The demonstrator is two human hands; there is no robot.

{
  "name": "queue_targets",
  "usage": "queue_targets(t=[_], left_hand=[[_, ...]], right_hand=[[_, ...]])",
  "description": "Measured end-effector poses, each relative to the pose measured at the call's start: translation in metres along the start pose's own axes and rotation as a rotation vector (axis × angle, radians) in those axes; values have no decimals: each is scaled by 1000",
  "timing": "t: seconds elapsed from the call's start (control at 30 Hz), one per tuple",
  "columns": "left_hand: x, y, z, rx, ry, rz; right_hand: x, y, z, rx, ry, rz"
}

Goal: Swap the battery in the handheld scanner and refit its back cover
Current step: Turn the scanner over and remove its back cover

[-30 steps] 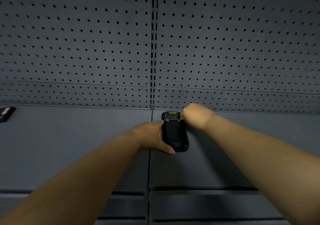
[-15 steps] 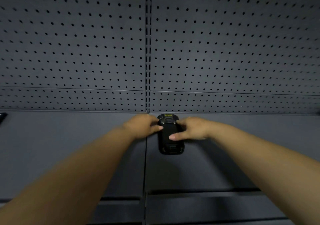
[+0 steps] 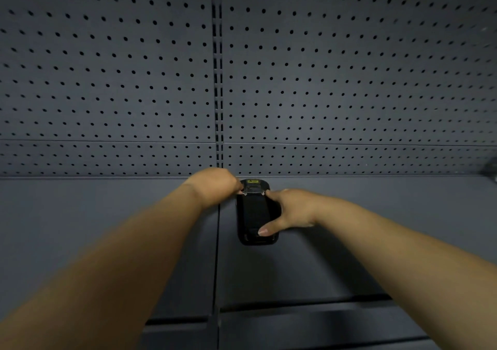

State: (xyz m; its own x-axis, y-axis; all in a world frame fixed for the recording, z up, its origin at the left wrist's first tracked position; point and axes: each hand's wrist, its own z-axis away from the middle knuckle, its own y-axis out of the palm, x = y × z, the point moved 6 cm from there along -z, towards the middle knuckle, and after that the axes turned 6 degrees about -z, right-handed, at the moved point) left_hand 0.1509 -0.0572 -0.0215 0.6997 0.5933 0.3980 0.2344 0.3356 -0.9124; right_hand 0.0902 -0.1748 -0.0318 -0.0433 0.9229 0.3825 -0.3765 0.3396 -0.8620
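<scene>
The chunky black plastic handheld scanner [image 3: 255, 212] lies back-up near the dark grey desk's [image 3: 107, 228] rear edge. Right hand [image 3: 291, 209] clasps its side; left hand [image 3: 215, 185], fingers curled, pinches its top. Hold firmly and release evenly.

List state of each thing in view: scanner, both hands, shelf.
scanner: lying flat on the shelf, back side up, cover apparently still on
left hand: at the scanner's top left corner, fingertips touching it
right hand: against the scanner's right edge, thumb laid across its lower back
shelf: bears the scanner close to the pegboard
pegboard: upright behind the shelf, no hooks visible
</scene>
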Motion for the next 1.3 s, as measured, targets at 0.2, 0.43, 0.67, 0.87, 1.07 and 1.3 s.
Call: queue_targets(t=[0.2, 0.43, 0.67, 0.87, 1.07, 1.3], left_hand=[[-3, 3, -4, -59, 49, -69], [-6, 4, -5, -58, -34, 0], [-1, 11, 4, -98, -169, 393], [-2, 33, 34, 117, -116, 700], [-18, 40, 37, 147, -107, 741], [-19, 41, 38, 112, -128, 810]], right_hand=[[1, 0, 1, -11, -6, 12], [-1, 1, -1, -20, -7, 14], [0, -2, -4, -7, 3, 58], [9, -9, -13, 36, 27, 231], [16, -12, -14, 80, 28, 276], [19, -18, -17, 58, 42, 157]])
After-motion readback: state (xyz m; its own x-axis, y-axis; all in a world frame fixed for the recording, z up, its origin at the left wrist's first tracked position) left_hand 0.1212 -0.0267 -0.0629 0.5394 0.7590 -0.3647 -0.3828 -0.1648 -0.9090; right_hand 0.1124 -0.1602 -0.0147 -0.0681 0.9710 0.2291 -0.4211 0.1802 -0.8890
